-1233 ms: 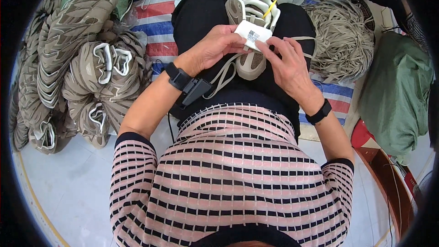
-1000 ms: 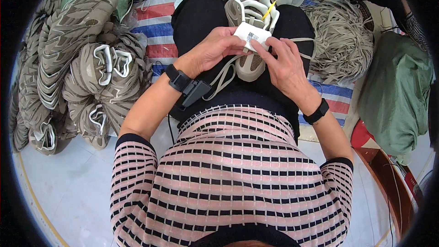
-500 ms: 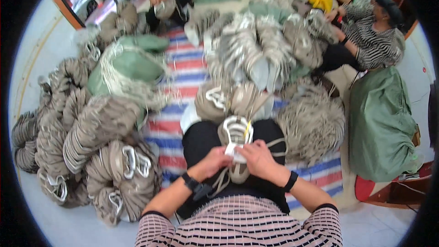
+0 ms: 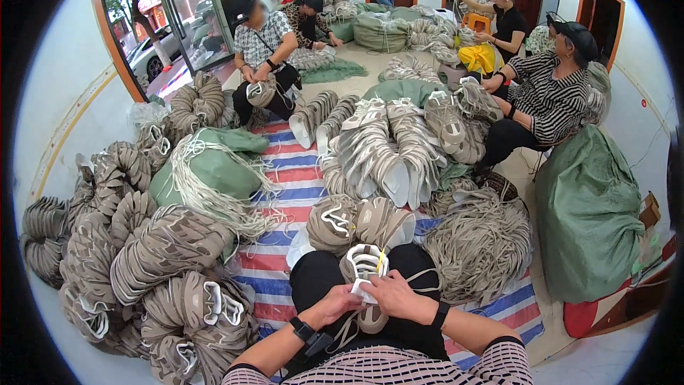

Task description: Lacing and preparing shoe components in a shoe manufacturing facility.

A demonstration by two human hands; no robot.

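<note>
On my lap lies a beige shoe upper (image 4: 372, 322) with a white-lined collar and a loose lace trailing out on both sides. My left hand (image 4: 338, 305) is closed in a pinch on the upper's white tongue (image 4: 361, 291). From the other side my right hand (image 4: 400, 297) also grips the tongue, its fingers bent over the edge. A thin yellow strip (image 4: 380, 261) stands up by the collar opening; its kind cannot be made out. Just beyond my knees sit two bundles of uppers, a left bundle (image 4: 330, 224) and a right bundle (image 4: 379, 221).
Stacked uppers (image 4: 171, 242) fill the left side. White laces (image 4: 192, 171) drape over a green sack (image 4: 239, 171); a heap of beige laces (image 4: 484, 242) lies right. More uppers (image 4: 388, 146) stand ahead on striped sheeting (image 4: 292, 175). A large green sack (image 4: 588, 214) and several people are around.
The view has tilted up, so more of the room shows and my lap sits lower in the picture. Both hands stay on the white tongue.
</note>
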